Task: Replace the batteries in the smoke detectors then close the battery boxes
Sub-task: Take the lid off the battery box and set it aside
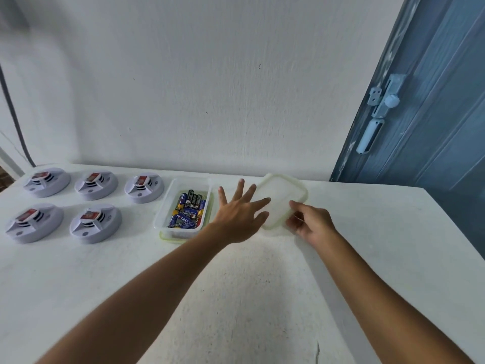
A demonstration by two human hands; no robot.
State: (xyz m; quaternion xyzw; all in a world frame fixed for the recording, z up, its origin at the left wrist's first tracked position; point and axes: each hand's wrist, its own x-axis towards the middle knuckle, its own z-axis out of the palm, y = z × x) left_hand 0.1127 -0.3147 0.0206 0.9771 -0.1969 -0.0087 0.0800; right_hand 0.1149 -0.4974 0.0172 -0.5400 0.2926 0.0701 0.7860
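Note:
Several white smoke detectors lie in two rows at the table's left, such as one (95, 184) at the back and one (95, 222) in front, each with a red-labelled battery showing on top. A clear plastic box (183, 180) holds several loose batteries (187, 210) and sits on a green-rimmed lid. To its right lies a translucent green-rimmed lid (282, 198). My right hand (312, 223) pinches that lid's near right edge. My left hand (237, 214) is spread flat, its fingertips at the lid's left edge.
The white table (236, 298) stands against a white wall. Its right edge runs diagonally beside a blue door (433, 114) with a latch. A grey cable (13, 109) hangs down the wall at the far left.

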